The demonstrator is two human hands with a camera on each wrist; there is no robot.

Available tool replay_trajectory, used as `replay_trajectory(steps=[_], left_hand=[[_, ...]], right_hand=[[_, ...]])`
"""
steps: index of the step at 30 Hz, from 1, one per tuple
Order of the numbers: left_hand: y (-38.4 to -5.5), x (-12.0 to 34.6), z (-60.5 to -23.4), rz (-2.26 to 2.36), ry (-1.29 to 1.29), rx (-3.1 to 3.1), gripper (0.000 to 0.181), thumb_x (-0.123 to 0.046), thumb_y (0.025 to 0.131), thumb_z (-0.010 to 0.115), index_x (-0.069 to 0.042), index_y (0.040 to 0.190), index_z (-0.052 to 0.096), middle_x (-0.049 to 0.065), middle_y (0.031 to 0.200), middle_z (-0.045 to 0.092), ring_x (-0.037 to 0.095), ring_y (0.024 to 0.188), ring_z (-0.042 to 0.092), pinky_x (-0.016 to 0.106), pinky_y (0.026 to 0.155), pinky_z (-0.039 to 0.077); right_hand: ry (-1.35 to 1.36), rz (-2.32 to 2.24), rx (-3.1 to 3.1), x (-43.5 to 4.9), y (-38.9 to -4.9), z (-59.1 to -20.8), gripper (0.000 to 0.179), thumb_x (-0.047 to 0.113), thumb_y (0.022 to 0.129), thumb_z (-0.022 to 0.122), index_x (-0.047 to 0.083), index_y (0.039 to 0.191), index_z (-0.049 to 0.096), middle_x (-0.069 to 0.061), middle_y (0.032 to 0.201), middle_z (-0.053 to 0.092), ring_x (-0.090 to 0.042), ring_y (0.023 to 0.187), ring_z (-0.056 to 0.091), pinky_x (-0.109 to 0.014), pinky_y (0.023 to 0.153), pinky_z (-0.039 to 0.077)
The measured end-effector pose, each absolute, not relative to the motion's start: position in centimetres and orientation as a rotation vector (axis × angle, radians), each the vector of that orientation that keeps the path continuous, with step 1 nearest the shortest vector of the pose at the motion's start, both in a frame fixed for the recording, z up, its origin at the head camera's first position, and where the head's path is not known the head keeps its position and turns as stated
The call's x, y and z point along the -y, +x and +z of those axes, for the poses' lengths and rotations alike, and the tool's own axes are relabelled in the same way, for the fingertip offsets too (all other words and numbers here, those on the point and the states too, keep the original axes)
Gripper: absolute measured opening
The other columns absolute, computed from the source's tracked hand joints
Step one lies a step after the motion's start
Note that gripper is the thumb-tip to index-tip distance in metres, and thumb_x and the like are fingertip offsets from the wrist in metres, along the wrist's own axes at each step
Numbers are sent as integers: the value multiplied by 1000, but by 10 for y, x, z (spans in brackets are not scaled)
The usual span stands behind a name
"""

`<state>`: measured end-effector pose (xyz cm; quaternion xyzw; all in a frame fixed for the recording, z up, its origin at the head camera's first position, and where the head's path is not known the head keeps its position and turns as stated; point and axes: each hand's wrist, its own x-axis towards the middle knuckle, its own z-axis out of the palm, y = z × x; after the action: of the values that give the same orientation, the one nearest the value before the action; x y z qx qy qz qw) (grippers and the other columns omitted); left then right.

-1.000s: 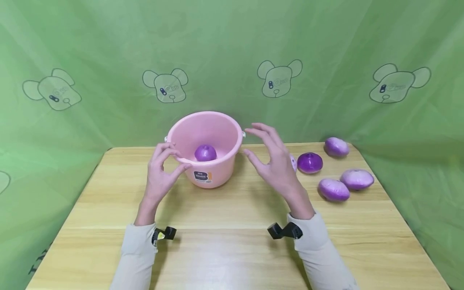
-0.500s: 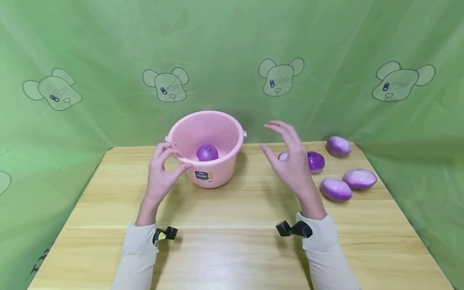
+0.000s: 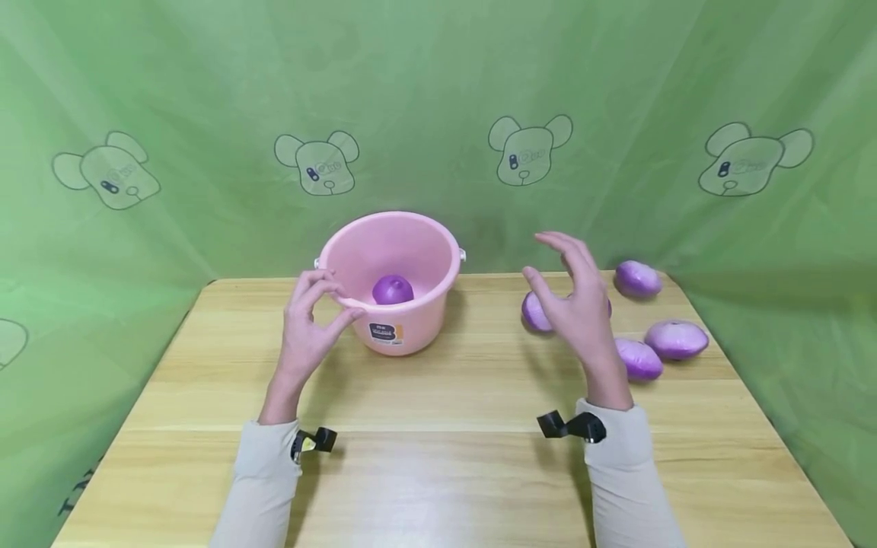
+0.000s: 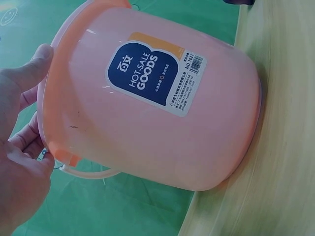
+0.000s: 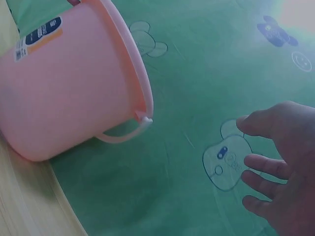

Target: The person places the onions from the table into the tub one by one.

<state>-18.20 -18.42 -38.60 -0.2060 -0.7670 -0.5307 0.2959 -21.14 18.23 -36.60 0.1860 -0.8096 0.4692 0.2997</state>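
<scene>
A pink plastic bucket [image 3: 425,326] stands on the table, a label on its front. My left hand [image 3: 304,327] pinches the bucket's near left rim between thumb and fingers; the left wrist view shows the thumb outside the wall. Inside the bucket lies a purple onion [image 3: 393,290]. Right of the bucket my right hand [image 3: 584,316] is raised with fingers spread and nothing in it. Just below its thumb sits a pale purple onion [image 3: 535,313], partly covered by the hand. Another, darker onion is mostly hidden behind that hand.
More onions lie at the right: one at the back [image 3: 638,279], a near onion [image 3: 640,361] partly behind the right wrist, and one beside it [image 3: 677,339]. A green cloth [image 3: 425,91] with bear-head prints hangs behind the wooden table [image 3: 438,472].
My right hand has moved right, away from the bucket and over toward the onions, with its fingers still spread. The left hand has kept its pinch on the bucket rim.
</scene>
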Motion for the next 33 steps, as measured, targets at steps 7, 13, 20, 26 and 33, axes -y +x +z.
replay_trajectory(steps=[7, 13, 20, 26, 33], left_hand=[[-182, 182, -388, -1429, -540, 2046, 33, 13, 71, 85, 13, 96, 65, 30, 119, 56, 50, 126, 48, 57, 121, 28], [-181, 182, -386, -1436, -509, 2076, 32, 9, 72, 87, 12, 95, 65, 28, 121, 57, 46, 127, 49, 55, 122, 28], [-179, 183, -385, -1443, -518, 2062, 32, 11, 72, 86, 12, 96, 65, 29, 121, 56, 50, 127, 47, 57, 122, 26], [-179, 182, -384, -1445, -532, 2046, 32, 15, 71, 84, 14, 96, 64, 31, 119, 55, 51, 126, 47, 57, 121, 28], [-179, 182, -385, -1457, -541, 2039, 33, 15, 70, 84, 15, 96, 64, 30, 119, 55, 51, 124, 47, 55, 121, 29]], right_hand=[[413, 1271, 2215, -201, -216, -375, 52, 8, 91, 77, 13, 140, 60, -5, 144, 56, -21, 135, 49, -43, 117, 40], [365, 1344, 2259, -209, -216, -380, 53, 12, 92, 78, 12, 142, 58, -8, 142, 56, -27, 133, 50, -47, 118, 38], [341, 1319, 2317, -213, -225, -396, 53, 15, 94, 75, 10, 143, 57, -13, 141, 55, -34, 130, 49, -54, 116, 39], [313, 1266, 2370, -216, -232, -405, 54, 17, 94, 76, 10, 143, 56, -16, 140, 54, -36, 128, 50, -57, 112, 41], [300, 1241, 2389, -219, -235, -412, 54, 19, 94, 76, 10, 143, 56, -16, 141, 54, -38, 129, 50, -61, 108, 42]])
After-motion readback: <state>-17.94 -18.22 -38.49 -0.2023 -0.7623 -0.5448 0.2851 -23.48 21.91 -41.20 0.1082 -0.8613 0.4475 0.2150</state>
